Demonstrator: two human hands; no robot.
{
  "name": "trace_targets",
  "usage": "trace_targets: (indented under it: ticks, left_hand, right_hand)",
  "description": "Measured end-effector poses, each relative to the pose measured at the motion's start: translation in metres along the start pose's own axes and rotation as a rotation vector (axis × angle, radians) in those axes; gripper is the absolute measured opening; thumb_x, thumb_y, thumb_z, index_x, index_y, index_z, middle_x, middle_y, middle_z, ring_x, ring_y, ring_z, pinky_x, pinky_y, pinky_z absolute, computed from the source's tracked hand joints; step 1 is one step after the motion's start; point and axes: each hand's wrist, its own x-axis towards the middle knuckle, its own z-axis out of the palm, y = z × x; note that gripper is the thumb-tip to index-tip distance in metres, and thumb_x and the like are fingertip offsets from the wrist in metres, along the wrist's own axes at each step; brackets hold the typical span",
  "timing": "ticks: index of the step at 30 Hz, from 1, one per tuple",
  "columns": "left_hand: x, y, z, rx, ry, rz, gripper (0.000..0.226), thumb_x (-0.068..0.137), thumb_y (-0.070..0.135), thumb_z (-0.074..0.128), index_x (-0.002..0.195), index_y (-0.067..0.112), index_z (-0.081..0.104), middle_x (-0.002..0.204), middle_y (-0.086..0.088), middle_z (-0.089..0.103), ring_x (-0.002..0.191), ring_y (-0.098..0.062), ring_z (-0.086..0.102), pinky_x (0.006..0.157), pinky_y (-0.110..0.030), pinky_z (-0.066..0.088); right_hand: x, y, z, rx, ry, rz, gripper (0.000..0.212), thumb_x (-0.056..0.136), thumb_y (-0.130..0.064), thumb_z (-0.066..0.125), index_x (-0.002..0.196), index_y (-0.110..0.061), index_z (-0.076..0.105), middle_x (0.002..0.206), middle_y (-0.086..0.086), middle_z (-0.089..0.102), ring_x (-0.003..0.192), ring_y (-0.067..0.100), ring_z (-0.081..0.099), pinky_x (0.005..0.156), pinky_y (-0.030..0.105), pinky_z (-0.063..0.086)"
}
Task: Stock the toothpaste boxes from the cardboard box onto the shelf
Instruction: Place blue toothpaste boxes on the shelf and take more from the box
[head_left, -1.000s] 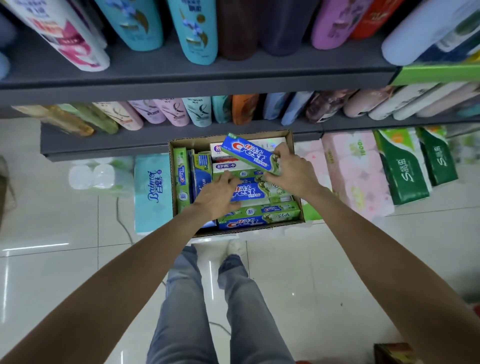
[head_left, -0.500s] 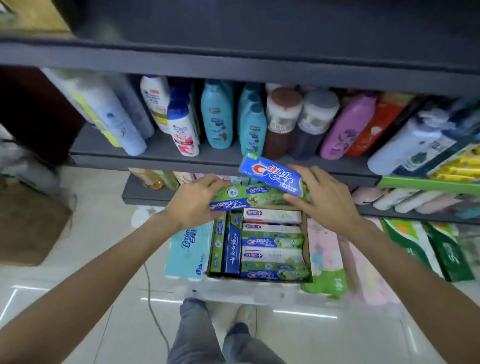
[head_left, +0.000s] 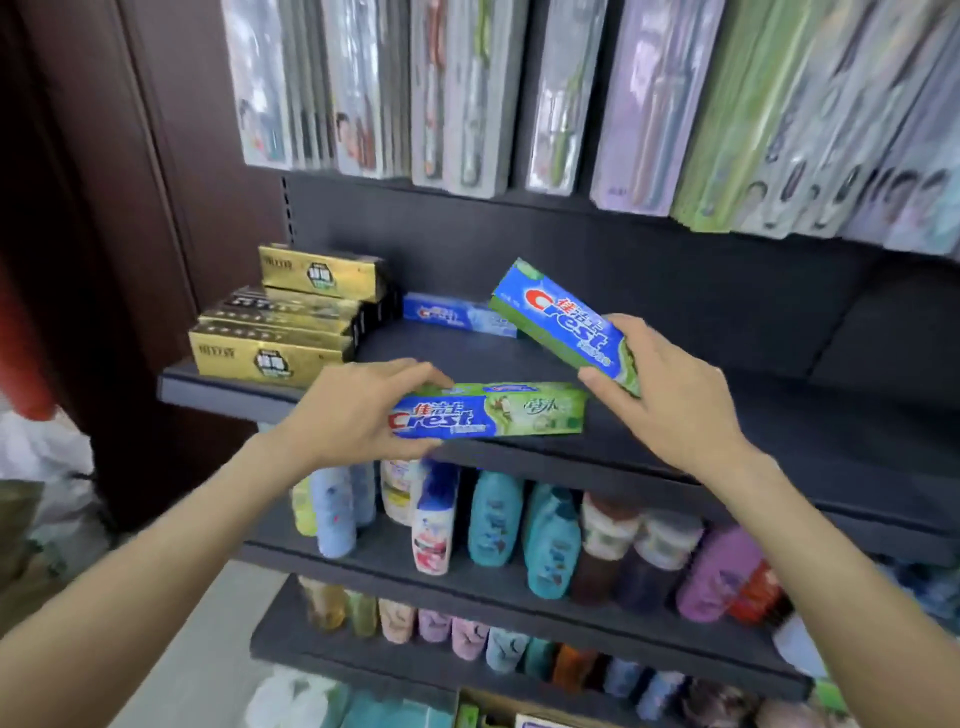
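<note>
My left hand (head_left: 358, 410) grips a blue-and-green Crest toothpaste box (head_left: 498, 413) by its left end, held level just above the front edge of the dark shelf (head_left: 779, 415). My right hand (head_left: 670, 395) holds a second Crest box (head_left: 563, 319) by its right end, tilted with its far end raised over the shelf. A blue Crest box (head_left: 457, 314) lies at the back of the shelf. The cardboard box (head_left: 488, 709) shows only as a corner at the bottom edge.
Gold toothpaste boxes (head_left: 280, 332) are stacked at the shelf's left end. Toothbrush packs (head_left: 519, 93) hang above. Shampoo bottles (head_left: 498, 519) fill the shelves below. A dark wooden panel (head_left: 130, 208) stands to the left.
Both hands have lifted their Crest boxes from the cardboard box on the floor up to the toothpaste shelf. The view has swung upward with them.
</note>
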Motion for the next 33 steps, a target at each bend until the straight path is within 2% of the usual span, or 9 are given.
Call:
trace_targets:
  ticks: [5, 12, 17, 22, 24, 26, 28, 30, 33]
  left_hand:
    - [0.042, -0.058, 0.021, 0.101, 0.100, 0.063, 0.051, 0.080, 0.055, 0.056, 0.119, 0.024, 0.057, 0.109, 0.000, 0.065, 0.096, -0.023, 0.058, 0.077, -0.034, 0.047]
    - [0.095, -0.096, 0.099, 0.271, -0.275, -0.167, 0.054, 0.088, 0.043, 0.056, 0.137, 0.028, 0.038, 0.139, 0.005, 0.046, 0.130, -0.018, 0.038, 0.112, -0.036, 0.014]
    - [0.120, -0.117, 0.133, 0.211, -0.302, -0.342, 0.053, 0.086, 0.034, 0.060, 0.134, 0.030, 0.039, 0.139, 0.006, 0.045, 0.129, -0.018, 0.038, 0.109, -0.042, 0.022]
    - [0.128, -0.142, 0.159, -0.061, -0.267, -0.534, 0.054, 0.082, 0.022, 0.065, 0.132, 0.028, 0.044, 0.137, 0.002, 0.046, 0.129, -0.021, 0.038, 0.102, -0.046, 0.038]
    - [0.130, -0.149, 0.164, -0.133, -0.250, -0.558, 0.052, 0.082, 0.013, 0.060, 0.130, 0.027, 0.048, 0.138, 0.001, 0.047, 0.128, -0.022, 0.040, 0.106, -0.046, 0.035]
    - [0.135, -0.146, 0.161, -0.190, -0.172, -0.579, 0.053, 0.081, 0.005, 0.055, 0.129, 0.027, 0.051, 0.138, 0.003, 0.047, 0.130, -0.020, 0.039, 0.111, -0.052, 0.024]
    - [0.139, -0.137, 0.151, -0.301, -0.010, -0.601, 0.044, 0.085, 0.008, 0.054, 0.126, 0.025, 0.055, 0.133, 0.001, 0.054, 0.125, -0.021, 0.045, 0.107, -0.047, 0.031]
    - [0.136, -0.126, 0.140, -0.405, 0.114, -0.600, 0.034, 0.091, 0.018, 0.051, 0.124, 0.023, 0.057, 0.125, 0.001, 0.060, 0.116, -0.022, 0.053, 0.092, -0.036, 0.041]
    - [0.118, -0.117, 0.134, -0.289, 0.068, -0.507, 0.035, 0.092, 0.026, 0.050, 0.126, 0.024, 0.053, 0.119, 0.004, 0.064, 0.110, -0.023, 0.056, 0.086, -0.035, 0.044]
  right_hand:
    - [0.041, 0.003, 0.023, -0.006, -0.065, 0.090, 0.049, 0.091, -0.049, 0.043, 0.134, -0.027, 0.032, 0.119, -0.001, 0.054, 0.099, 0.026, 0.057, 0.065, 0.031, 0.034]
    - [0.067, 0.015, 0.078, 0.015, -0.180, 0.192, 0.055, 0.090, -0.048, 0.049, 0.137, -0.026, 0.031, 0.114, 0.004, 0.051, 0.102, 0.026, 0.052, 0.074, 0.035, 0.040]
    - [0.074, 0.018, 0.103, -0.094, -0.195, 0.145, 0.056, 0.089, -0.047, 0.053, 0.138, -0.028, 0.033, 0.117, 0.000, 0.050, 0.103, 0.024, 0.050, 0.085, 0.035, 0.039]
    - [0.085, 0.021, 0.121, -0.234, -0.253, 0.052, 0.057, 0.087, -0.048, 0.055, 0.139, -0.038, 0.033, 0.127, -0.007, 0.049, 0.114, 0.021, 0.045, 0.101, 0.040, 0.030]
    - [0.093, 0.016, 0.129, -0.250, -0.297, 0.031, 0.056, 0.087, -0.047, 0.056, 0.138, -0.040, 0.034, 0.130, -0.007, 0.048, 0.116, 0.021, 0.044, 0.102, 0.042, 0.027]
    - [0.104, 0.008, 0.136, -0.284, -0.341, 0.008, 0.055, 0.088, -0.044, 0.056, 0.138, -0.040, 0.033, 0.131, -0.005, 0.047, 0.116, 0.022, 0.043, 0.097, 0.041, 0.029]
    - [0.114, -0.002, 0.147, -0.301, -0.395, -0.003, 0.053, 0.090, -0.036, 0.055, 0.139, -0.038, 0.033, 0.132, 0.000, 0.045, 0.117, 0.026, 0.042, 0.095, 0.041, 0.029]
    - [0.126, -0.010, 0.162, -0.174, -0.432, 0.031, 0.051, 0.092, -0.022, 0.052, 0.138, -0.036, 0.037, 0.130, 0.004, 0.044, 0.116, 0.027, 0.041, 0.095, 0.040, 0.031]
    - [0.144, -0.018, 0.190, 0.082, -0.492, 0.062, 0.051, 0.091, -0.009, 0.049, 0.137, -0.031, 0.045, 0.126, 0.005, 0.047, 0.117, 0.027, 0.041, 0.096, 0.040, 0.036]
